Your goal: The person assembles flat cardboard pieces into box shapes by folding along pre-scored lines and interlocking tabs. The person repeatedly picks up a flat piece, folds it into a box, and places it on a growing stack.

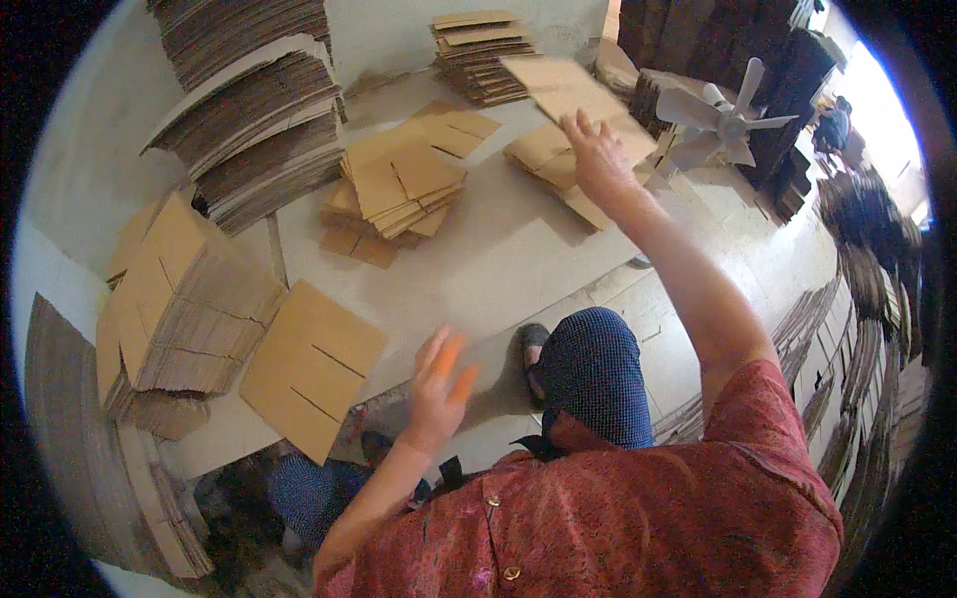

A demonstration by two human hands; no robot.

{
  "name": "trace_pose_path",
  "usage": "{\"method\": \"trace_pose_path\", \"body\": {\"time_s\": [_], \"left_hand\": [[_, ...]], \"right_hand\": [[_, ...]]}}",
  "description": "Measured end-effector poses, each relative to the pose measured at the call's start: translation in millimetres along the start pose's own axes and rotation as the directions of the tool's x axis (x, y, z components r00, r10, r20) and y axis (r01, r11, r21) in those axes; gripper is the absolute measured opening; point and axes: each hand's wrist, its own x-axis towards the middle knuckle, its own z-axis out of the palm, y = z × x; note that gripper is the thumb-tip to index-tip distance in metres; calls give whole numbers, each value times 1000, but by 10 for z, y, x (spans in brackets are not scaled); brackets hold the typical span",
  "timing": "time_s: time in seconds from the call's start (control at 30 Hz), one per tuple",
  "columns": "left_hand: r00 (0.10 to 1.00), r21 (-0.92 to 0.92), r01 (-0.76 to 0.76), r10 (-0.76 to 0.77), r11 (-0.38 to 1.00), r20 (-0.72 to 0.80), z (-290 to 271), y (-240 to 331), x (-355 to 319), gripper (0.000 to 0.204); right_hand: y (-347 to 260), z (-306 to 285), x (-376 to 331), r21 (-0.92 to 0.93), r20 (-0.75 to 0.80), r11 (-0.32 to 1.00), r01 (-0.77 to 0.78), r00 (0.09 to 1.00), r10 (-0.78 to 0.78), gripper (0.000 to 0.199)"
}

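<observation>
At the far right of the table, my right hand (604, 164) grips a cardboard sheet (558, 88) by its near edge, fingers over the top; my thumb is hidden. This sheet is tilted above a small pile of cardboard sheets (538, 149). My left hand (437, 399), slightly smeared by motion, hovers near the table's front edge with fingers apart and nothing visible in them. Orange covers (451, 355) sit on some of its fingers. Nearest to it lies a flat cardboard sheet with two dark slits (314, 369).
A fanned pile of slitted cardboard (399, 184) lies mid-table (399, 299). Tall cardboard stacks (264, 130) stand at the back left, with a leaning bundle (199, 309) at the left. A white fan (728, 125) stands at the far right. More cardboard (867, 239) lines the right side.
</observation>
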Motion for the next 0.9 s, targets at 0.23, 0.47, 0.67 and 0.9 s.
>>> {"method": "trace_pose_path", "body": {"time_s": [0.23,0.47,0.67,0.9], "left_hand": [[999,97,35,-37,995,18,-134,-186,139,33],[994,534,-52,95,844,-53,-493,-561,1332,67],[974,792,77,-215,606,70,-392,-914,1957,63],[999,516,-16,38,856,-32,-437,-1019,1897,23]], "right_hand": [[237,1428,-246,-153,260,986,62,966,-20,54],[104,963,-333,30,206,999,11,978,-17,57],[-433,843,-569,454,-247,849,270,954,-171,46],[-882,582,-606,939,344,20,-344,938,-44,44]]}}
